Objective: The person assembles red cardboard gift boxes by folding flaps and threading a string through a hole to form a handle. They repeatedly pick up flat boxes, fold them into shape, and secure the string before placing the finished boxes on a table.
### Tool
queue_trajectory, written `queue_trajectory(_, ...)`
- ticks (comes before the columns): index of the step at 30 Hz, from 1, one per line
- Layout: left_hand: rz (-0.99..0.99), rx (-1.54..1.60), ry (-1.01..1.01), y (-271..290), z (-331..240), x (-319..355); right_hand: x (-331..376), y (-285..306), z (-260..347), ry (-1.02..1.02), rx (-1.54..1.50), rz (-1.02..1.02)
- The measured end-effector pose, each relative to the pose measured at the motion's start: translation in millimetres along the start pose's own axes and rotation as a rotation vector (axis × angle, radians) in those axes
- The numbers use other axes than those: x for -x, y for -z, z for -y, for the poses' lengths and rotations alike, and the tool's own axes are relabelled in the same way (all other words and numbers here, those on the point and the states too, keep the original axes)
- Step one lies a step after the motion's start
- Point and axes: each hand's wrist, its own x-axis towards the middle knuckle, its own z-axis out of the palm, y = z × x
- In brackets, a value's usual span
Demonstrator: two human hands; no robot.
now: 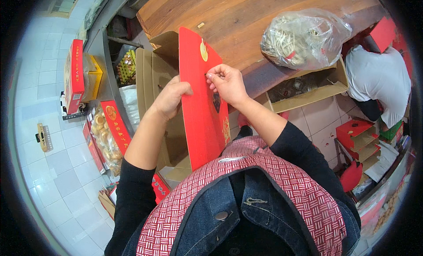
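Note:
A red cardboard gift box (200,119) with gold print stands on edge in front of me, its lower end against my checked apron. My left hand (171,97) is closed on its left side, the thumb lying on the red face and the other fingers hidden. On the box's right-hand side, my right hand (228,85) makes a pinch close against the printed panel. A small dark spot shows at those fingertips, too small to name. Behind the gift box is a large open brown carton (152,75).
A clear bag of pale cords (304,40) lies on the wooden table (211,20). Below it is an open brown carton (308,99). A person in a light shirt (374,80) bends at the right, near red boxes (357,132). Packaged goods (105,137) stand at the left.

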Motion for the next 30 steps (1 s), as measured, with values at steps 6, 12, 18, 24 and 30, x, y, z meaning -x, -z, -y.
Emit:
queue_trajectory(6,-0.019,-0.084,-0.045,7.9,8.8,-9.5,-4.4,10.8,23.5,0.492,0.597,-0.022)
queue_trajectory(12,0.031,0.099,-0.275,-1.9,13.9,0.6,-8.2,-0.9,4.7,0.394,0.924,0.132)
queue_trajectory(18,-0.033,-0.084,-0.139,28.2,52.2,-71.8,-9.8,0.5,40.7,0.258,0.978,0.191)
queue_trajectory(24,0.157,0.075,-0.193,18.2,48.2,-77.9,-5.1,5.8,49.5,0.324,1.037,0.251)
queue_trajectory(30,-0.276,-0.318,-0.249,38.1,59.2,-68.1,-8.9,9.6,31.4,0.242,1.003,0.163)
